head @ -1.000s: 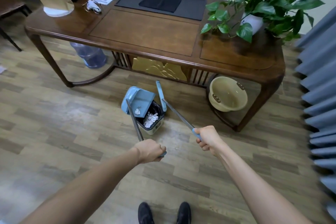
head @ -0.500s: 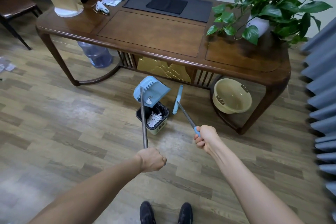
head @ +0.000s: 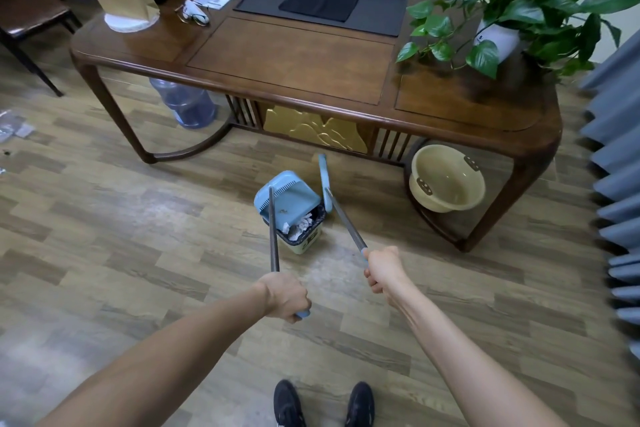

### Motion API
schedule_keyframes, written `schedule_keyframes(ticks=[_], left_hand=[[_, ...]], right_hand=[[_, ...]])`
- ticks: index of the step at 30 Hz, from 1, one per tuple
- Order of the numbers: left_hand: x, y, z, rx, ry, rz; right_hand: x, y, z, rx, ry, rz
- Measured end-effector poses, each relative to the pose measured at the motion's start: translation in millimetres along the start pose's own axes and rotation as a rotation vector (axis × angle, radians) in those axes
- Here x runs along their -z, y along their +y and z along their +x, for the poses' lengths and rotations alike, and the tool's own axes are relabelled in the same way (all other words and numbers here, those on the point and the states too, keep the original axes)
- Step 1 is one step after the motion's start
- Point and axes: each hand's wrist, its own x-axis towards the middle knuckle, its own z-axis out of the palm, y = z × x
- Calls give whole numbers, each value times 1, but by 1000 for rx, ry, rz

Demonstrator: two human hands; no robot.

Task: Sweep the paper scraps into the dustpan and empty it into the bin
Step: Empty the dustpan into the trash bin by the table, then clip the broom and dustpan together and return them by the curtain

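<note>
A light blue dustpan [head: 289, 196] on a long metal handle is tipped over the small pale bin [head: 306, 240], its mouth resting on the bin's rim. White paper scraps [head: 300, 224] lie inside the bin's black liner, and a tiny bit clings inside the pan. My left hand [head: 284, 296] grips the end of the dustpan handle. My right hand [head: 382, 269] grips the end of the broom handle. The blue broom head [head: 325, 180] stands on the floor just right of the bin.
A dark wooden table [head: 294, 59] stands right behind the bin, with a potted plant [head: 519, 0] on its right end. Under it are a yellow basin [head: 446, 178] and a water jug [head: 185, 104]. Grey curtain [head: 620, 184] at right; scraps on floor at far left [head: 14, 126].
The dustpan has tipped down further onto the bin's rim, and the scrap seen in it earlier has dropped out. The broom head has shifted slightly beside the bin.
</note>
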Motion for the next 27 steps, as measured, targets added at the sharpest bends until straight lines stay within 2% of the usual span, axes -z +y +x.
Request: schedule_keyframes(ticks=[4, 7, 11, 14, 17, 21, 24, 25, 27], left_hand=[[5, 7, 5, 32, 53, -5], [5, 8, 6, 51, 47, -20], [9, 0, 1, 109, 66, -102], [30, -17, -10, 233, 222, -217], [63, -50, -23, 428, 522, -452], [99, -101, -40, 726, 942, -860], [120, -131, -59, 927, 1166, -1187], [126, -137, -64, 917, 1226, -1378], [142, -141, -74, 727, 1282, -1773]], right_hand=[[-5, -9, -3, 274, 82, -263], [-5, -18, -9, 399, 114, -400], [-2, -28, -17, 499, 63, -431], [-6, -33, -21, 506, 79, -465], [-6, -47, -31, 467, 87, -461], [9, -77, -45, 275, -97, -140], [27, -101, -60, 235, -175, -90], [34, -109, -66, 219, -191, -57], [52, -126, -80, 210, -220, 31]])
